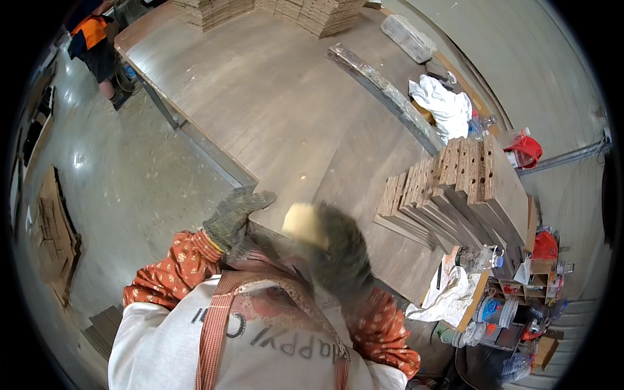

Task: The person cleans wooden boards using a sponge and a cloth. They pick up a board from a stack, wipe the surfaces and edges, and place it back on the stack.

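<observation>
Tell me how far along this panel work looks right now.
Done, it seems: a leaning row of drilled wooden panels stands at the big wooden workbench's right side. In hand: the gloved left hand steadies a flat panel's edge, while the blurred right hand holds a pale yellow pad. Left: flat board stacks wait at the far end.

A pale yellow block (303, 223), blurred and rounded at its corner, sat in the gloved right hand's grip just above the near edge of the flat grey-brown board (296, 188) on the bench.
</observation>
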### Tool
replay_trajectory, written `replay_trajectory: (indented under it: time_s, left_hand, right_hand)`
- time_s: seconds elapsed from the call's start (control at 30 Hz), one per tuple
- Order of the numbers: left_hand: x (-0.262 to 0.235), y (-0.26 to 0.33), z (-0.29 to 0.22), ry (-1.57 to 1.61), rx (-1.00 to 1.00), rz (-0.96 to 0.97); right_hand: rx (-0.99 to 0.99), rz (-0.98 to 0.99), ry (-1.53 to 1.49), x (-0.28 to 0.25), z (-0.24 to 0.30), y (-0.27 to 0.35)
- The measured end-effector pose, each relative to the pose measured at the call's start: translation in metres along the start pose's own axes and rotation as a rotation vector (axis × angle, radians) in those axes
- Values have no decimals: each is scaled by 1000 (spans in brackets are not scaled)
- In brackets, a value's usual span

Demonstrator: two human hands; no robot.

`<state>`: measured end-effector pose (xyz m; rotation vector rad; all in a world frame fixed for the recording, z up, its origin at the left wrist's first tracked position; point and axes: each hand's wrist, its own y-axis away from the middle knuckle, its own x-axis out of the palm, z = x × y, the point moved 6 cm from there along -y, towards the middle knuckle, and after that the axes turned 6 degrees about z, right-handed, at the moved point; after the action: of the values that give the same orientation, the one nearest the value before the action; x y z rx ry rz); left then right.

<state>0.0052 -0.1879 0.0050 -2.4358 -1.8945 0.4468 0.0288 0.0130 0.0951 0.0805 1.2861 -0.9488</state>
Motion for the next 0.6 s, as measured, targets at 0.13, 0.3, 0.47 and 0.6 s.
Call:
replay_trajectory:
  time_s: [0.13, 0.3, 0.47, 0.6]
  left_hand:
    - [-8, 10, -3, -379, 277, 136]
    - [-21, 10, 8, 39, -303, 181]
    - [-23, 8, -2, -181, -25, 190]
    - [-7, 9, -26, -559, 402, 98]
  right_hand:
    - [281, -26, 76, 1, -82, -37]
    - [609, -135, 31, -15, -139, -68]
    - [490, -255, -98, -25, -93, -45]
    - [358, -287, 90, -17, -53, 22]
